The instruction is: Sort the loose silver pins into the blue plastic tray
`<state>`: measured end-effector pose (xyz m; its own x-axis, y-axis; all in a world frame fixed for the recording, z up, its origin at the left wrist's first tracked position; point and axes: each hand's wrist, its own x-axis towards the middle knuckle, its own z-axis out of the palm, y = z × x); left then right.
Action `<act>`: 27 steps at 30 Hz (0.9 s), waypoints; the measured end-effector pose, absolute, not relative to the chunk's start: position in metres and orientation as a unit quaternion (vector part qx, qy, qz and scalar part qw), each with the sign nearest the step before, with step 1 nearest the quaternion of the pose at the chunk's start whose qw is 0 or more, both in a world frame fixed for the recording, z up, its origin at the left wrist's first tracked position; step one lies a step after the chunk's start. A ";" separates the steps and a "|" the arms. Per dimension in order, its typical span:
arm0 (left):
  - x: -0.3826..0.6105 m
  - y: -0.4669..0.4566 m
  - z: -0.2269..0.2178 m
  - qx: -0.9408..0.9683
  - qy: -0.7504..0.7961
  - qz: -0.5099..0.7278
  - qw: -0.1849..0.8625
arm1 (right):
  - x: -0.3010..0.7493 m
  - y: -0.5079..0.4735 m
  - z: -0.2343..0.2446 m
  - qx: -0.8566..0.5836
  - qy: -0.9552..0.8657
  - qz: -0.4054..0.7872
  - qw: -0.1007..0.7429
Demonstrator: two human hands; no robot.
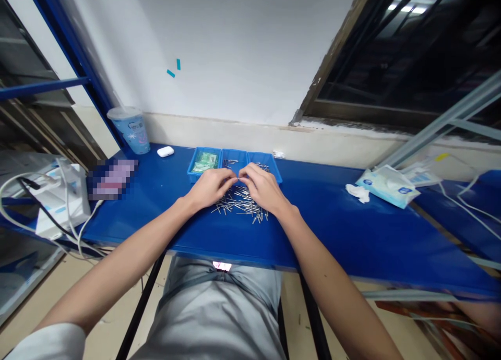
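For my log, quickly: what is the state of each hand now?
Left hand: pinched on a thin metal pin.
Right hand: pinched on the same pin.

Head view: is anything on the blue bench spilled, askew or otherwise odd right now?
Mostly tidy. The metal pins lie in a loose heap on the blue bench rather than in the blue trays behind them; the left hand and right hand meet over the heap. A crumpled tissue sits loose beside the wipes pack.

Both bare forearms reach forward toward 12 o'clock and converge. The left hand [210, 188] and right hand [265, 189] meet with fingers curled, their fingertips pinched together between them, palms down.
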<state>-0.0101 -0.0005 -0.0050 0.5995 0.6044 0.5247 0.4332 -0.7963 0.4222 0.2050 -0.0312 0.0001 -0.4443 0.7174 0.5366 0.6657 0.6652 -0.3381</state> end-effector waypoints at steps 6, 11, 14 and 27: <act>-0.010 -0.001 -0.005 0.887 0.294 0.329 0.134 | 0.203 -0.031 -0.001 -0.426 -0.843 0.041 0.327; -0.009 -0.001 -0.005 0.887 0.291 0.333 0.134 | 0.203 -0.029 -0.003 -0.441 -0.837 0.038 0.322; -0.010 -0.001 -0.004 0.886 0.292 0.335 0.134 | 0.204 -0.030 -0.002 -0.428 -0.840 0.051 0.331; -0.010 -0.001 -0.006 0.885 0.301 0.328 0.135 | 0.206 -0.027 -0.004 -0.429 -0.840 0.038 0.330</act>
<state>-0.0096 -0.0012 -0.0056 0.6034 0.6213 0.4998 0.4440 -0.7824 0.4366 0.2061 -0.0273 -0.0037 -0.4142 0.7451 0.5228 0.6953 0.6297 -0.3466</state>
